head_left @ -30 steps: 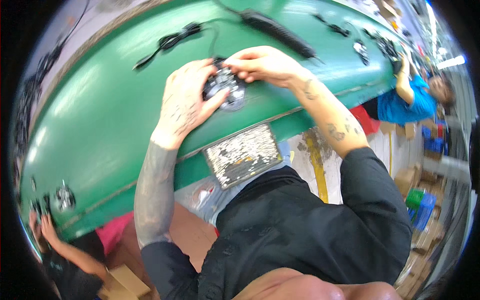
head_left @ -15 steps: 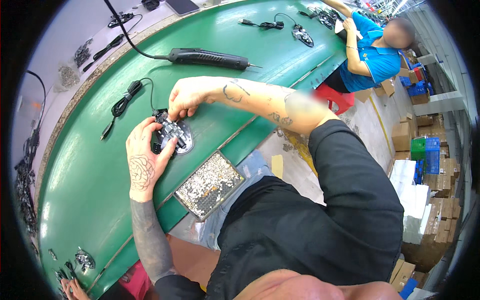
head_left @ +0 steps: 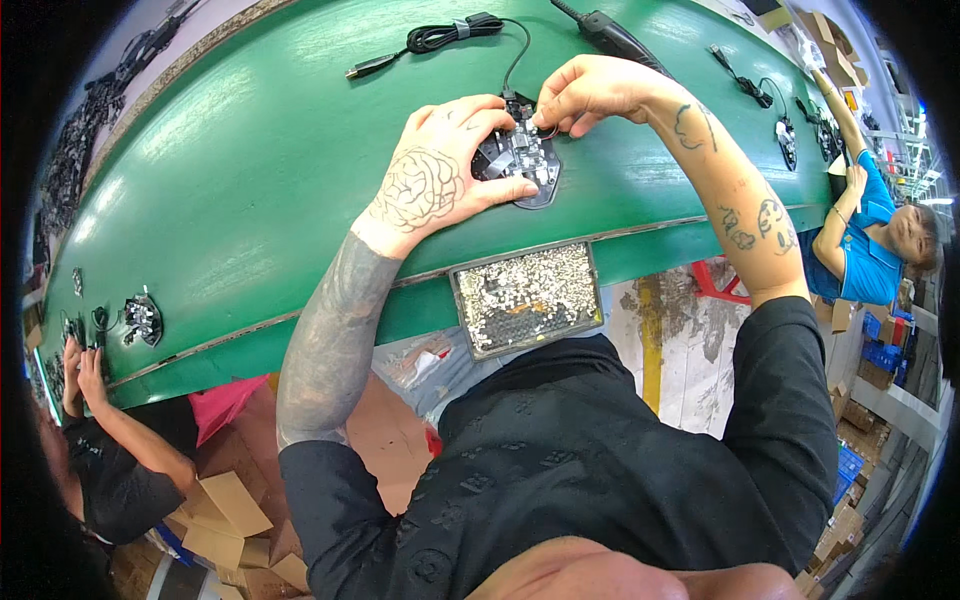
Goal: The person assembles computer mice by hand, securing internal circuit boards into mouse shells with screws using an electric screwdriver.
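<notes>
An opened computer mouse (head_left: 520, 155), its circuit board bare, lies on the green workbench in front of me. My left hand (head_left: 440, 165) grips it from the left, with the fingertips at its cable end and the thumb along its near edge. At the upper right of the board my right hand (head_left: 590, 95) is closed in a pinch; the fingers hide whatever is between them. A thin dark wire shows beside those fingertips. From the mouse's far end a black USB cable (head_left: 440, 38) runs to a tied coil on the bench.
A tray of small pale parts (head_left: 525, 300) sits at the bench's near edge, close to my body. Beyond my right hand lies a black electric screwdriver (head_left: 620, 40). More opened mice (head_left: 143, 318) lie at far left and right, near two co-workers.
My view has turned, so the bench and mouse appear shifted right and higher. Both hands stay at the mouse: the left still gripping it, the right still pinching at the board.
</notes>
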A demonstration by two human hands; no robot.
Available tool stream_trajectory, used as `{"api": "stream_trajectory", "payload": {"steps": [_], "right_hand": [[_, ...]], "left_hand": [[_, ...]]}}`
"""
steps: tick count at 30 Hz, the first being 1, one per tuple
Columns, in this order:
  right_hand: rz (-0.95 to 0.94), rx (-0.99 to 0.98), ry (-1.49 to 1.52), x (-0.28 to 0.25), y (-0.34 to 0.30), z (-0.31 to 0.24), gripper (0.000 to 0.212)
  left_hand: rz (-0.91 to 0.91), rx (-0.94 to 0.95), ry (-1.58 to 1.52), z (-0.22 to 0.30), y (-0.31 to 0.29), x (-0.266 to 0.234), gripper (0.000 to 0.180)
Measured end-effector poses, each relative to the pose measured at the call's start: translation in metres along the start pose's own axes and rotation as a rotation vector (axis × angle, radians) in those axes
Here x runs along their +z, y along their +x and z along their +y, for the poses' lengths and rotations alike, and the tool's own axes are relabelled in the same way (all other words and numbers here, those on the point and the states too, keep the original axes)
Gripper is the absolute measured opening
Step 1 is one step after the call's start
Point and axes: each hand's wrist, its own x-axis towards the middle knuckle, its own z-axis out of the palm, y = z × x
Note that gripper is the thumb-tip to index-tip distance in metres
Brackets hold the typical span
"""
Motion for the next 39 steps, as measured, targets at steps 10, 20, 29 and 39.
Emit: {"api": "stream_trajectory", "payload": {"steps": [10,20,29,39], "right_hand": [[0.081,0.09,-0.06,0.008,0.005,-0.004,0.025],[0.112,0.177,-0.309,0.003,-0.011,-0.023,0.036],[0.288,-0.088,-0.491,0.002,-0.014,0.007,0.04],[1.139,0.072,-0.832,-0.03,0.002,0.087,0.079]], "left_hand": [[-0.017,-0.008,-0.01,0.004,0.001,0.005,0.059],[-0.044,0.006,0.011,0.008,0.001,0.005,0.072],[-0.043,-0.011,0.107,0.009,0.001,0.01,0.07],[-0.037,0.12,-0.217,0.01,0.01,-0.023,0.018]]}}
